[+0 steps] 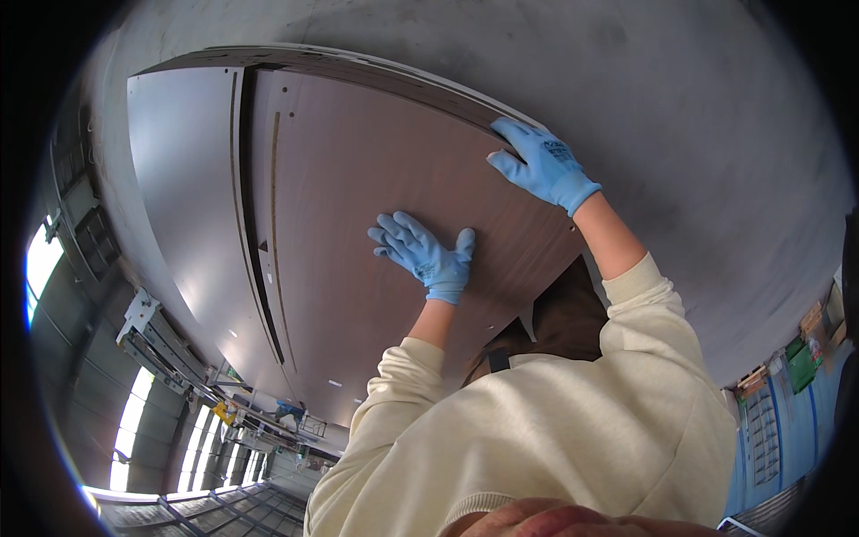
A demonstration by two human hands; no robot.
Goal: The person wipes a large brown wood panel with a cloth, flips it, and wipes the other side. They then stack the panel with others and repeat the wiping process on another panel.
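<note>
A large brown panel point(358, 170) with a smooth, faintly streaked face lies below me. A narrow groove and small round holes run near its left edge. My left hand point(425, 255), in a light blue glove, rests on this face with its palm down and fingers spread. At the panel's far right edge is my right hand point(546, 168), gloved alike. Its thumb lies over the top face while the other fingers reach along and over the edge, partly hidden. Under the panel's far edge, more board edges point(385, 76) show in layers.
Left of a dark gap stands another brown panel point(183, 170), shiny with reflected light. Grey concrete floor point(698, 170) spreads around the stack. Machinery with a pale frame point(161, 345) stands at the left, near bright windows. Blue shelving or racks point(774, 430) and a green item point(802, 364) are at the far right.
</note>
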